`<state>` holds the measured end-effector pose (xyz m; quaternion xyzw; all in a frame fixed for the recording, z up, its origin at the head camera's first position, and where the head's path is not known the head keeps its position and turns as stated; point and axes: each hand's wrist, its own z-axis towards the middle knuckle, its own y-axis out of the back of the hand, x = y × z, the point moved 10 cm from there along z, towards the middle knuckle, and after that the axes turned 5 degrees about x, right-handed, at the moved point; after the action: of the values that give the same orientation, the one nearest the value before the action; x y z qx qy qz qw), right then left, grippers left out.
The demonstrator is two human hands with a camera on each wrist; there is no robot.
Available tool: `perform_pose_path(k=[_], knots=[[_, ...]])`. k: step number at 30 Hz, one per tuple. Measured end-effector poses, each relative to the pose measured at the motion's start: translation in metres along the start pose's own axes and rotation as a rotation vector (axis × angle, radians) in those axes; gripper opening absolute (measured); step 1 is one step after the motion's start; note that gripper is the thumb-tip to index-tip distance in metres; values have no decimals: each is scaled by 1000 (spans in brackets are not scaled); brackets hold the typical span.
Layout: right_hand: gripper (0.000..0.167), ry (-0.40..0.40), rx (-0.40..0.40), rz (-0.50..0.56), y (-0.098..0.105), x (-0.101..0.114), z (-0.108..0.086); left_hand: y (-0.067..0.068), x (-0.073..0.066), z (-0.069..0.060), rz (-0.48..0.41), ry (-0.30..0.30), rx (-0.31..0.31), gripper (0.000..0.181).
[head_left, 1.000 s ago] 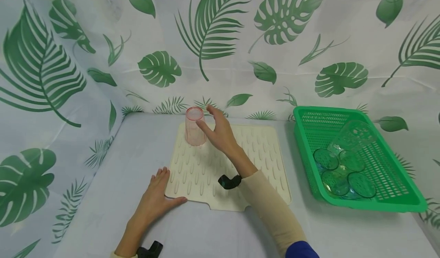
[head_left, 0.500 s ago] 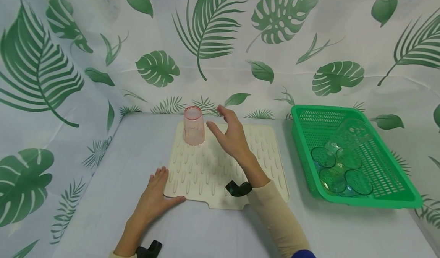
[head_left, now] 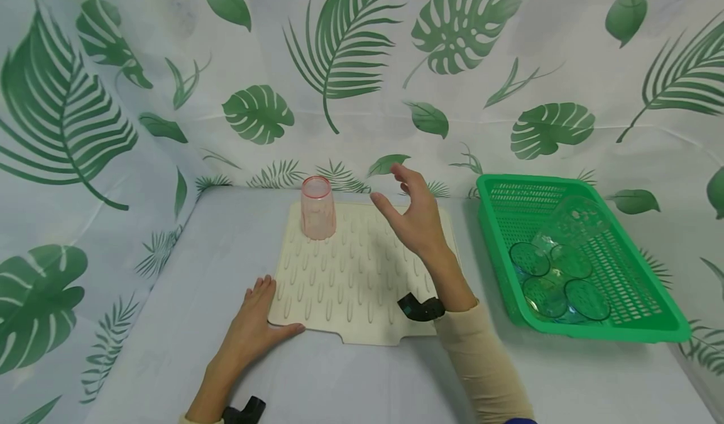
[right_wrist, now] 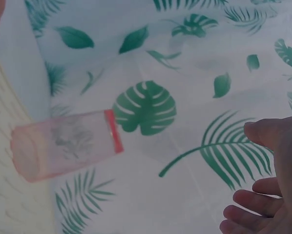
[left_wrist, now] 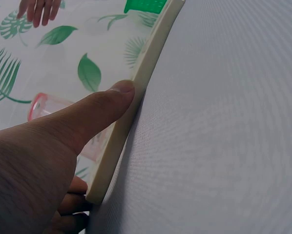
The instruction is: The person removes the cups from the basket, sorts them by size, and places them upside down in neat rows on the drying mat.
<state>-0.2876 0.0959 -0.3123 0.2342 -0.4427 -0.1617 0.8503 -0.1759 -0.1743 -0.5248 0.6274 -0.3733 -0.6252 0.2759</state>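
Note:
A pink see-through drinking glass (head_left: 318,210) stands on the back left corner of a cream ridged drying mat (head_left: 339,314). Its upper edge is a stronger red. My right hand (head_left: 417,213) is in the air over the mat's right part, fingers spread and apart from the glass, holding nothing. The right wrist view shows that hand (right_wrist: 265,190) well clear of the glass (right_wrist: 68,144). My left hand (head_left: 253,323) rests at the mat's front left corner, its thumb along the front edge. In the left wrist view the thumb (left_wrist: 99,109) touches the mat's rim (left_wrist: 114,151).
A green slotted basket (head_left: 673,311) stands to the right of the mat. Several clear glasses (head_left: 588,299) sit inside it, along with a larger patterned clear vessel (head_left: 571,223) leaning at the back. A leaf-print sheet (head_left: 362,116) hangs behind the white-covered table (head_left: 339,386).
My right hand has moved right, away from the pink glass, with its fingers still spread. The glass and my left hand have stayed in place.

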Motion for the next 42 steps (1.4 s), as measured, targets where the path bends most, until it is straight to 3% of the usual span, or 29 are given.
perform_pose_path(k=[10, 20, 30, 42], knots=[[60, 11, -62, -52, 41, -4, 5, 0, 1, -1, 0, 9, 5, 116], [62, -34, -115, -136, 84, -14, 6, 0, 0, 0, -8, 9, 4, 117], [64, -171, -160, -157, 127, -37, -5, -2, 2, 2, -7, 12, 13, 118], [65, -378, -214, -217, 174, -85, -26, -1, 2, 1, -6, 23, 15, 118]])
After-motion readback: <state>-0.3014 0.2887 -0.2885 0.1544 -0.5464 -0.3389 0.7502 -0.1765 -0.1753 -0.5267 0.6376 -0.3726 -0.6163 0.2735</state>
